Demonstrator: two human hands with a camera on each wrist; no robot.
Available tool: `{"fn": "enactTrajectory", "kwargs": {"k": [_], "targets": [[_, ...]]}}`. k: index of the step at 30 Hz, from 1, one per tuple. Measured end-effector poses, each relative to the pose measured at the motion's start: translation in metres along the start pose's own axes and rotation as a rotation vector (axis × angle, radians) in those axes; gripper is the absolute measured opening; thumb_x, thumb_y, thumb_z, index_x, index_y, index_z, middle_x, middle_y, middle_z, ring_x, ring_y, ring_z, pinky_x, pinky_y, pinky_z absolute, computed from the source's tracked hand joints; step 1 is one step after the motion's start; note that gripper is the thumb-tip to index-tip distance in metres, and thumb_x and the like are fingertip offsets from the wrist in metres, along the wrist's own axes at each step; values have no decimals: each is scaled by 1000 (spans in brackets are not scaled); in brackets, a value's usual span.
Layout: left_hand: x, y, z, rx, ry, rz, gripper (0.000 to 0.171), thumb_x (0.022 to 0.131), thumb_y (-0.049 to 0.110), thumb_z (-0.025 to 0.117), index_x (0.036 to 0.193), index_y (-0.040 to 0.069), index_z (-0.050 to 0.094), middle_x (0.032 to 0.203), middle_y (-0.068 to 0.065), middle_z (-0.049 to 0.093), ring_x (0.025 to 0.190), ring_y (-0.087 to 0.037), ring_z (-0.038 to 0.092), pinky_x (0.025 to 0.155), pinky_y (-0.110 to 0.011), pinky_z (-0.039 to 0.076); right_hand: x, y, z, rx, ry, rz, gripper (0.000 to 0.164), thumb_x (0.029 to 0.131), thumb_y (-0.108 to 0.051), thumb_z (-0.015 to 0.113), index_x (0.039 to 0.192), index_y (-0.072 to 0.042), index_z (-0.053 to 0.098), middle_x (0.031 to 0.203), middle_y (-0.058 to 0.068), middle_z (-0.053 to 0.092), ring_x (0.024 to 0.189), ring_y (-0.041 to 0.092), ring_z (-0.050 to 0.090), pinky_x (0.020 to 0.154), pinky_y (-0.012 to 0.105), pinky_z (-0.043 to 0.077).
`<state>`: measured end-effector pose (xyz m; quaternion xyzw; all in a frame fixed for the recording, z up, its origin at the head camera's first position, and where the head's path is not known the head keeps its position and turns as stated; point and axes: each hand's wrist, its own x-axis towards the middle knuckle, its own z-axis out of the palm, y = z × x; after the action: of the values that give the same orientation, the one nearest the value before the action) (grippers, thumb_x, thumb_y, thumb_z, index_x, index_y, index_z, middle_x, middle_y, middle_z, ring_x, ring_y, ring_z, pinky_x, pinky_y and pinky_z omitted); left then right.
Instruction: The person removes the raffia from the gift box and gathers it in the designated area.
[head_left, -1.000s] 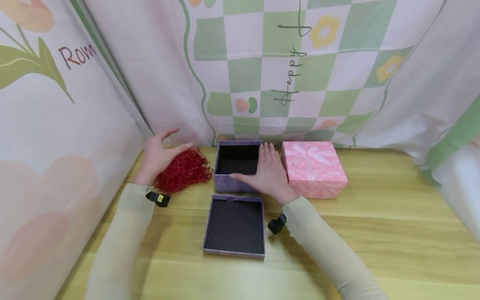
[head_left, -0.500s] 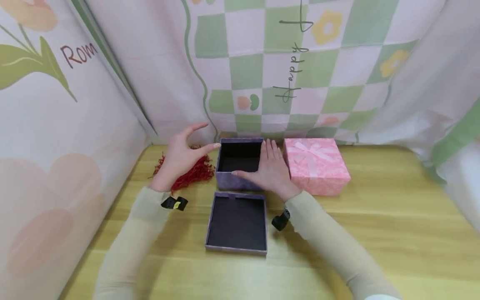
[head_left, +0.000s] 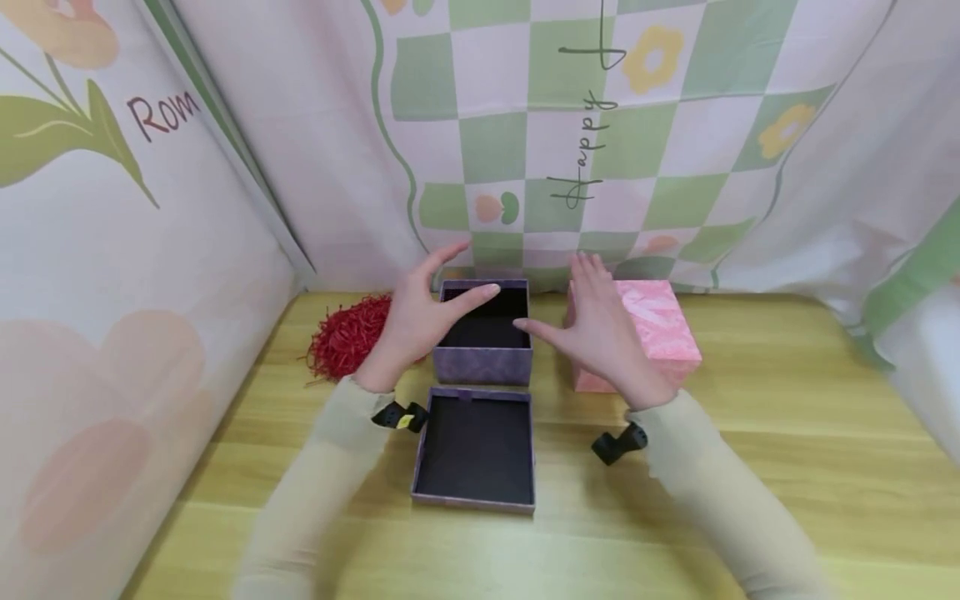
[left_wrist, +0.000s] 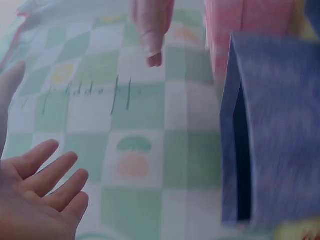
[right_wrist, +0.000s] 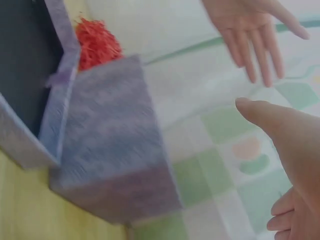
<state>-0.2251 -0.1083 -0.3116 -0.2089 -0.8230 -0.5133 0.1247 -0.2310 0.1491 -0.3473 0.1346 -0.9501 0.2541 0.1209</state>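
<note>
A purple-grey gift box stands uncovered on the table, its dark inside showing. My left hand hovers over the box's left side with thumb and fingers spread, holding nothing. To the right, my right hand is raised in front of the pink gift box and hides part of it, also with spread fingers and nothing held. The box's lid lies inside-up just in front of it. Left of the box, a heap of red shredded paper is partly covered by my left hand.
All of this sits on a wooden table. Behind it hangs a green-and-white checked curtain, close to the backs of both boxes. A pale printed cloth borders the left side.
My left hand has moved right, from over the red shredded paper to over the uncovered box. My right hand has left the box's right side and shifted right to the pink box.
</note>
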Motion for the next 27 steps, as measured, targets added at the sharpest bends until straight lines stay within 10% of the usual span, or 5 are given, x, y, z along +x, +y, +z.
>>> {"fn": "enactTrajectory", "kwargs": {"k": [16, 20, 27], "targets": [[1, -5, 113, -147, -213, -104, 86, 87, 44, 82, 159, 26, 38, 158, 7, 40, 143, -13, 37, 114, -37, 36, -36, 88, -67, 191, -58, 197, 116, 91, -57, 71, 163, -4, -3, 167, 21, -2, 149, 50, 3, 110, 75, 11], [3, -10, 135, -115, -257, -161, 91, 85, 43, 84, 160, 23, 37, 147, 0, 54, 118, -20, 59, 98, -34, 48, -42, 108, -70, 209, -108, 244, 116, 92, -57, 69, 162, -6, -8, 167, 23, -5, 148, 52, 1, 111, 75, 11], [6, -11, 161, -122, -282, -155, 110, 82, 41, 87, 164, 11, 21, 159, -6, 39, 131, -11, 48, 103, -29, 44, -56, 130, -58, 250, -189, 277, 119, 90, -55, 73, 161, -5, -9, 164, 31, -1, 145, 58, 10, 108, 75, 18]]}}
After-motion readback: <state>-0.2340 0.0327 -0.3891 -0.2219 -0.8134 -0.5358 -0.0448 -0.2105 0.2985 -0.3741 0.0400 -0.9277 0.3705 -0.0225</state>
